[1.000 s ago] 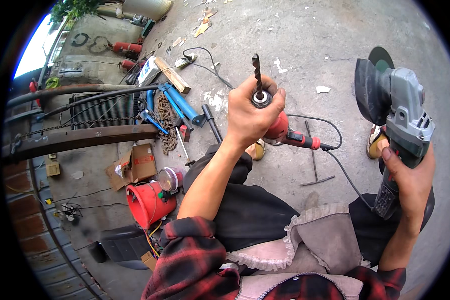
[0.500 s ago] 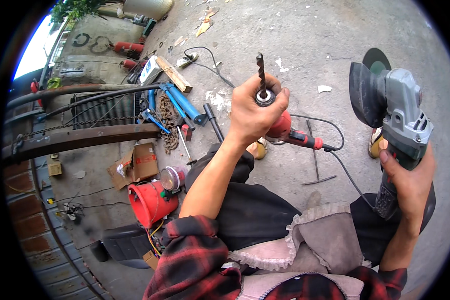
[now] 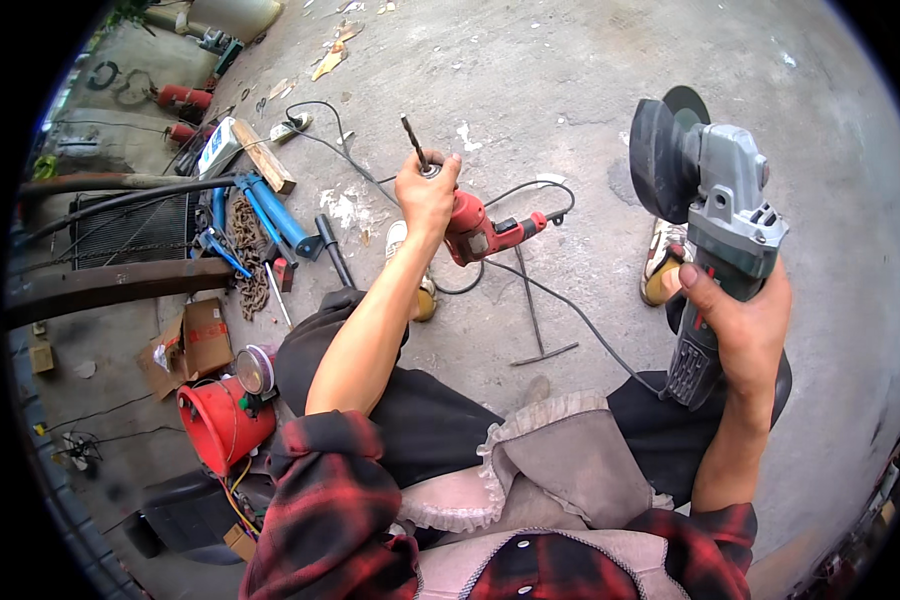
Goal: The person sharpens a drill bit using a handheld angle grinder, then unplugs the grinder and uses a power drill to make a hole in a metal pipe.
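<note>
My left hand (image 3: 426, 198) is closed round the chuck end of a red electric drill (image 3: 475, 232). A dark twist drill bit (image 3: 412, 138) sticks up out of the chuck, tilted to the left. The drill's body and handle reach out to the right of the hand. In my right hand (image 3: 745, 325) is an angle grinder (image 3: 735, 205), its grey gear head and black guard upward, a thin disc (image 3: 687, 103) showing behind the guard. Its dark body hangs down over my right thigh, with a cord running from the lower end.
A T-shaped metal rod (image 3: 532, 310) lies on the concrete between my feet. At the left are a red bucket (image 3: 202, 428), a cardboard box (image 3: 208, 335), a rusty chain (image 3: 247, 250), a blue jack-like tool (image 3: 278, 215) and a wooden block (image 3: 263, 157). Black cords loop across the floor.
My left hand has lowered the drill away from me and turned it, so the bit leans left and more of the body shows. The whole view has shifted; the grinder stays in my right hand.
</note>
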### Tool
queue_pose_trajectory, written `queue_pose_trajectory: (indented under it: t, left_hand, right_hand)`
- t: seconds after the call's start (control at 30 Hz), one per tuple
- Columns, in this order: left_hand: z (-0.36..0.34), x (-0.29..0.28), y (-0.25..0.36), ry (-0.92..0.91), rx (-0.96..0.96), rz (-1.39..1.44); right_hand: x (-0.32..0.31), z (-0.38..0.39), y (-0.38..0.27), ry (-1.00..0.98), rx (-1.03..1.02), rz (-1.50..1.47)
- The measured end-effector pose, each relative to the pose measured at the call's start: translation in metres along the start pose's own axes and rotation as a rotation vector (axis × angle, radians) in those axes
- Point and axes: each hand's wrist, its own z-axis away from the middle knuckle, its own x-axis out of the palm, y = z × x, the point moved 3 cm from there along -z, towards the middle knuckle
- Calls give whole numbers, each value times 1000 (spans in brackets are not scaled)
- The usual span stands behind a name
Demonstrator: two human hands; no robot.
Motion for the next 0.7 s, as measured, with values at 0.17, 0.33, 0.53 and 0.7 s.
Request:
queue_pose_trajectory:
  t: [0.17,0.33,0.53,0.7]
  left_hand:
    - [0,30,-66,160,-97,140]
    - [17,69,-90,295,-37,67]
    - [76,87,-131,345,-107,73]
    - [110,73,-142,123,68,-69]
  right_hand:
    - [-7,-4,10,13,20,8]
    - [-11,-5,20,63,102,38]
    - [-24,-6,44,113,178,151]
    - [-29,-12,60,132,177,227]
